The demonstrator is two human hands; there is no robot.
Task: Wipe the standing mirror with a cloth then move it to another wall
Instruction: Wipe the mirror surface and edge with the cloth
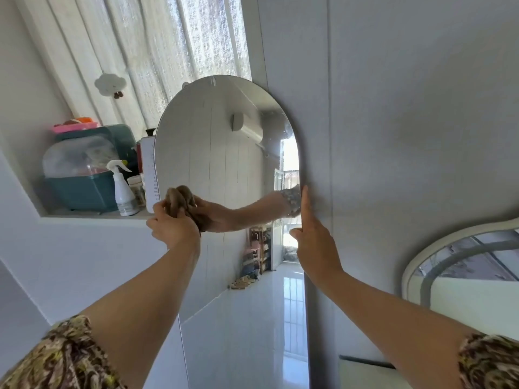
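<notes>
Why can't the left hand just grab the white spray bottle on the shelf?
It probably could reach: the spray bottle stands on the shelf just left of the left hand, with nothing between. But that hand is full, holding the brown cloth against the mirror.

There is a single view, from a wide-angle camera worn on the person's head. It looks forward and somewhat upward along both outstretched forearms, close to the tall arched frameless mirror [224, 164] leaning on the pale grey panelled wall [407, 108]. The white lace curtain [168, 51] fills the far upper left. Straight lines bow toward the picture's edges.
</notes>
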